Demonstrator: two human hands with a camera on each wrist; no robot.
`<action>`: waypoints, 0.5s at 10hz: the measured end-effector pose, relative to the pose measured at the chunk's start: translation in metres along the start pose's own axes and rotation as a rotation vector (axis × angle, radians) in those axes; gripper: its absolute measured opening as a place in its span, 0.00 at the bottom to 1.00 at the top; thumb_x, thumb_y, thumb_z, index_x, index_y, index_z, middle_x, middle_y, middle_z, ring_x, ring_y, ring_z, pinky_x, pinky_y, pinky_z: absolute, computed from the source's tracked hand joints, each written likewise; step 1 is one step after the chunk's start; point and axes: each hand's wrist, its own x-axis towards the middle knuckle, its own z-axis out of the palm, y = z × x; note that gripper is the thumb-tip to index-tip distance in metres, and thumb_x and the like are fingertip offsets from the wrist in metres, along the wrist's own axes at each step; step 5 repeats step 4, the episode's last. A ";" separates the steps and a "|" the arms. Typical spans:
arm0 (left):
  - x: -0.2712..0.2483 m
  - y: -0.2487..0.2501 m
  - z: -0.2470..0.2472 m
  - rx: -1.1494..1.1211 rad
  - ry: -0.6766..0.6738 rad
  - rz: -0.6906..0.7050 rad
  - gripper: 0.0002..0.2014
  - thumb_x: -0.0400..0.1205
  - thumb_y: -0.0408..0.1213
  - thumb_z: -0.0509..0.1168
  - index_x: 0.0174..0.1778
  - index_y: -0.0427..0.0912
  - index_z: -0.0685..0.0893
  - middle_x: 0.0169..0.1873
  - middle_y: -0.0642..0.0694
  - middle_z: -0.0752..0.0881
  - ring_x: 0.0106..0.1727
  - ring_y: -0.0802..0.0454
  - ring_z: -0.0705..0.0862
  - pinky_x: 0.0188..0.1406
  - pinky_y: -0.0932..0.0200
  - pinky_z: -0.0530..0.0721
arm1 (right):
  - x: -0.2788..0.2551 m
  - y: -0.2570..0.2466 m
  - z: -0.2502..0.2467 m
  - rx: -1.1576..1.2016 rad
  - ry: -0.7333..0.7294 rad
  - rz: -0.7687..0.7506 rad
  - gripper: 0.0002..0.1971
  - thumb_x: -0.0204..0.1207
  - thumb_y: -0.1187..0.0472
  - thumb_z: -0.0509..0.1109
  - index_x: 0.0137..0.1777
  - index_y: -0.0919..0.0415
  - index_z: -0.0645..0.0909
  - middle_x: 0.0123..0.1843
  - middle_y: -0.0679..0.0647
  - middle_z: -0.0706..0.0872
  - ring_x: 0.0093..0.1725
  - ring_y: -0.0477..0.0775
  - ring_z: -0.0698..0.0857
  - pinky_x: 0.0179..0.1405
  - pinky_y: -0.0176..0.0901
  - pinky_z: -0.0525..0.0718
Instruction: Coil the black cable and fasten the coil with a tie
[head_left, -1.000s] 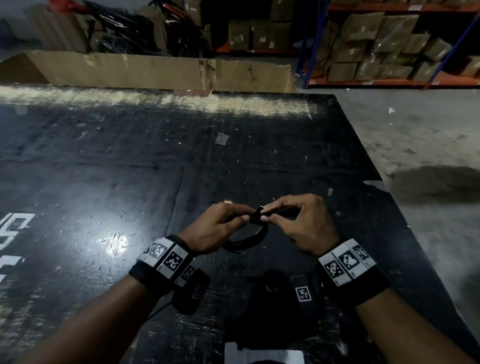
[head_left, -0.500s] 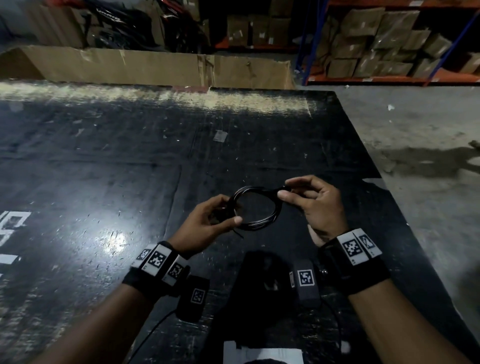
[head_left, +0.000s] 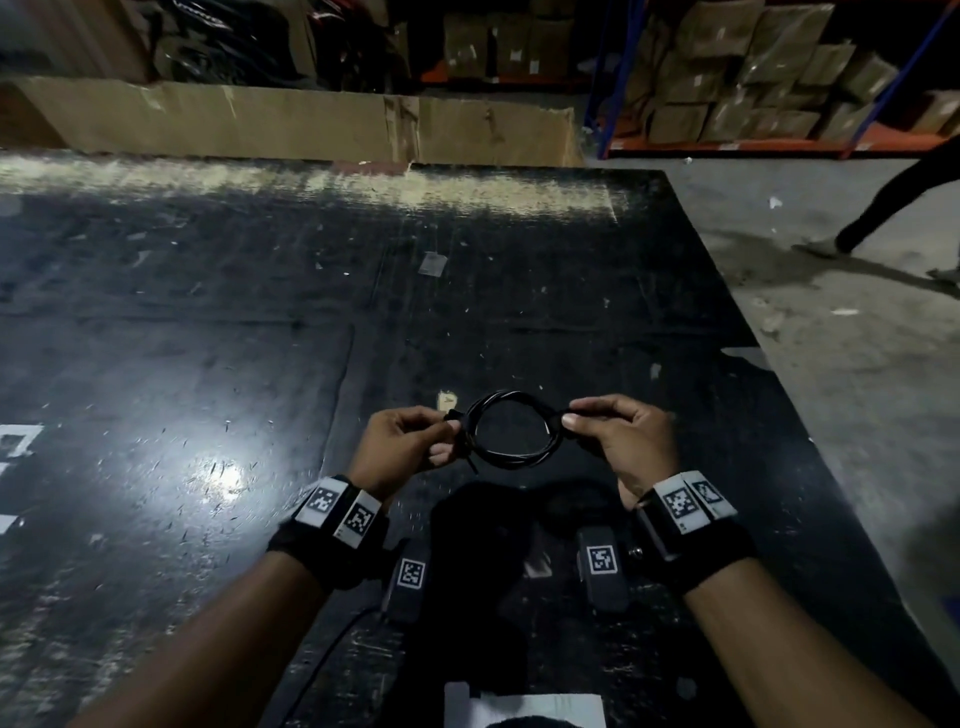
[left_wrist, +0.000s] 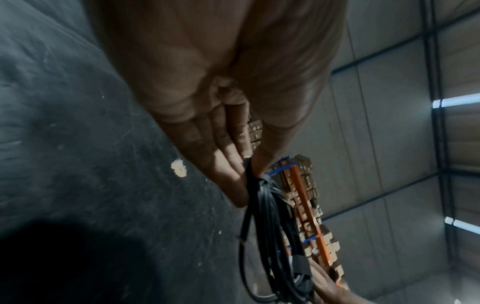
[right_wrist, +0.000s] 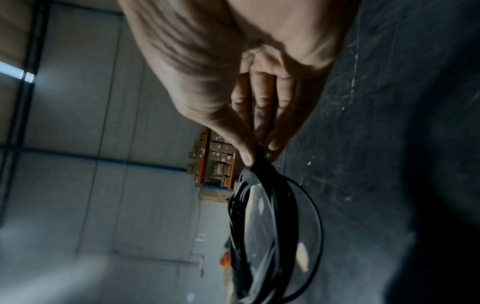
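The black cable (head_left: 511, 460) is wound into a small round coil of several loops, held in the air above the black table (head_left: 208, 364). My left hand (head_left: 452, 428) pinches the coil's left side, where a thin black tie (head_left: 470, 457) with a short tail sticks out. My right hand (head_left: 566, 418) pinches the coil's right side between thumb and fingers. The left wrist view has the coil (left_wrist: 270, 226) running from my left fingertips (left_wrist: 233, 164) down to the other hand. Seen from the right wrist, my thumb and fingers close on a black band round the coil (right_wrist: 262, 216).
A long flattened cardboard box (head_left: 311, 122) lies behind the table's far edge. Shelves of cartons (head_left: 753, 73) stand at the back right. Someone's leg (head_left: 893, 197) crosses the concrete floor at far right. White paper (head_left: 524, 709) lies at the table's near edge.
The coil was squeezed between both hands low over the table; it has been lifted, turned face-on and opened into a ring, with the hands moving apart to its two sides.
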 end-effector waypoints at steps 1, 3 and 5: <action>0.015 -0.008 0.005 0.100 0.047 -0.041 0.06 0.82 0.18 0.70 0.41 0.29 0.85 0.32 0.35 0.84 0.21 0.51 0.81 0.21 0.65 0.84 | 0.011 0.014 0.002 -0.209 0.019 -0.013 0.09 0.64 0.73 0.83 0.36 0.59 0.91 0.31 0.56 0.92 0.29 0.49 0.88 0.37 0.40 0.87; 0.049 -0.040 -0.012 0.544 0.016 -0.007 0.04 0.72 0.40 0.80 0.37 0.54 0.93 0.37 0.46 0.96 0.38 0.47 0.95 0.53 0.42 0.94 | 0.031 0.034 0.008 -0.471 -0.025 0.019 0.10 0.66 0.74 0.80 0.38 0.56 0.91 0.38 0.63 0.94 0.34 0.56 0.90 0.48 0.49 0.92; 0.055 -0.046 -0.017 0.699 0.043 0.017 0.04 0.75 0.44 0.79 0.44 0.58 0.95 0.40 0.50 0.96 0.41 0.53 0.92 0.56 0.51 0.93 | 0.032 0.037 0.006 -0.590 0.003 -0.023 0.10 0.68 0.67 0.82 0.48 0.57 0.93 0.44 0.55 0.94 0.44 0.52 0.90 0.54 0.40 0.86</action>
